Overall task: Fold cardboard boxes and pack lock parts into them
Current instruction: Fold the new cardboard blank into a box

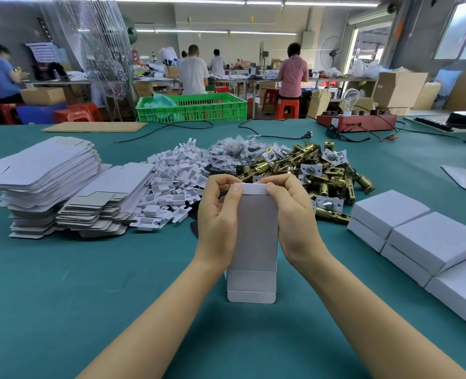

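Frame centre, on surface | box blank (253,236) upright | left hand (220,214) and right hand (294,214) pinch its top flap | likely light, thin, creasable; grip at fold lines

I am seeing a flat grey-white cardboard box blank (253,239) standing upright, its top flap bending forward. Behind it are lying brass lock parts (322,170), and finished white boxes (417,231) at right.

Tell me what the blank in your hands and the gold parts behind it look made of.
Blank: thin cardboard, matte grey inside, white on the folded end flap, crisp creases. Gold parts: likely brass-plated metal, shiny yellow with glints.
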Demonstrator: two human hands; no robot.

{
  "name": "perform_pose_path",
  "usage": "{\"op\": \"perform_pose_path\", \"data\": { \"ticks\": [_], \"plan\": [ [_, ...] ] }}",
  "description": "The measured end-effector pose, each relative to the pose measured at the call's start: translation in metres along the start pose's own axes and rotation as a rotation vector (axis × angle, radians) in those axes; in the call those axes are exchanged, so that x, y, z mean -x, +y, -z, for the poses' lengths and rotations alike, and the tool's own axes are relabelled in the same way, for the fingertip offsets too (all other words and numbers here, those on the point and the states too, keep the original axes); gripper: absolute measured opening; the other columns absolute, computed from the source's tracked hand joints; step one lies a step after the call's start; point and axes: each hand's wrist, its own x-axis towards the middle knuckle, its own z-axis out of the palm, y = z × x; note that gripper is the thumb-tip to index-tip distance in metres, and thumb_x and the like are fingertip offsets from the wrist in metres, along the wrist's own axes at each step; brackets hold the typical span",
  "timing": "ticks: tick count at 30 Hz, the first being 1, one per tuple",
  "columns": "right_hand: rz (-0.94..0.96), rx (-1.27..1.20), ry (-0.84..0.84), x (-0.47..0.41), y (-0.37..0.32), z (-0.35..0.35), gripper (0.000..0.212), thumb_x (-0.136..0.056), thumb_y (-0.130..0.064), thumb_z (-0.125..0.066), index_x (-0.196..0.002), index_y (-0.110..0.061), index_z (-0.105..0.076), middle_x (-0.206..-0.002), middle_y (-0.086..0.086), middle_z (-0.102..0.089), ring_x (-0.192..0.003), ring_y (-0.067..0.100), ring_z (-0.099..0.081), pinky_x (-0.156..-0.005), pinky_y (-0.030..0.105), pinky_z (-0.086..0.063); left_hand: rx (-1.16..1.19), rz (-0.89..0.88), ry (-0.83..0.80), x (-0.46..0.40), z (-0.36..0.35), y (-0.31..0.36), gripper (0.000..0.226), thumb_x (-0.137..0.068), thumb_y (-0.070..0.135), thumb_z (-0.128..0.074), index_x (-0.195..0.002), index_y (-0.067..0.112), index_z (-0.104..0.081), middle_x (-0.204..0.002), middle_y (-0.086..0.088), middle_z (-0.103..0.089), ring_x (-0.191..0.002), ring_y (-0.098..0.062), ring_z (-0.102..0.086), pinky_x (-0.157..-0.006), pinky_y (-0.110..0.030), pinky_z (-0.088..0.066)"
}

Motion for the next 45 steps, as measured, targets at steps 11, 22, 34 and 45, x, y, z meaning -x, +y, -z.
{"op": "perform_pose_path", "data": {
  "ticks": [11, 22, 34, 45],
  "plan": [
    [0.031, 0.008, -0.021, 0.001, 0.001, 0.002, 0.013, -0.093, -0.014, -0.049, -0.085, -0.015, -0.06, -0.087, -0.002, -0.062, -0.083, 0.01, -0.054, -0.076, 0.028, -0.044, -0.022, -0.008, -0.005, 0.001, 0.0, 0.002, 0.01, -0.091, 0.032, -0.051, -0.088, 0.022, -0.054, -0.069, 0.022, -0.056, -0.065, 0.002, -0.049, -0.062, -0.012, -0.04],
    [0.106, 0.134, -0.032, 0.0, 0.006, 0.002, 0.011, -0.099, -0.007, -0.048, -0.096, -0.013, -0.057, -0.091, 0.0, -0.06, -0.077, 0.005, -0.054, -0.069, 0.019, -0.045, -0.119, 0.042, -0.005, -0.004, 0.002, 0.002, 0.018, -0.101, 0.013, -0.052, -0.087, 0.023, -0.055, -0.071, 0.018, -0.055, -0.064, -0.001, -0.046, -0.056, -0.013, -0.039],
    [0.046, 0.114, -0.009, 0.0, 0.009, 0.003, 0.008, -0.093, -0.011, -0.057, -0.091, -0.019, -0.059, -0.093, -0.001, -0.062, -0.079, 0.007, -0.054, -0.071, 0.025, -0.046, -0.169, 0.079, 0.021, -0.001, 0.001, 0.002, 0.015, -0.099, 0.014, -0.054, -0.086, 0.021, -0.057, -0.067, 0.022, -0.056, -0.058, 0.002, -0.046, -0.053, -0.013, -0.038],
    [0.047, 0.098, 0.006, 0.0, 0.009, 0.004, 0.012, -0.089, -0.011, -0.059, -0.088, -0.023, -0.06, -0.089, -0.007, -0.062, -0.077, 0.005, -0.054, -0.068, 0.021, -0.045, -0.067, 0.277, 0.069, -0.005, -0.002, 0.011, 0.011, -0.096, 0.014, -0.057, -0.086, 0.013, -0.06, -0.069, 0.012, -0.056, -0.064, -0.005, -0.048, -0.062, -0.026, -0.042]
  ]
}}
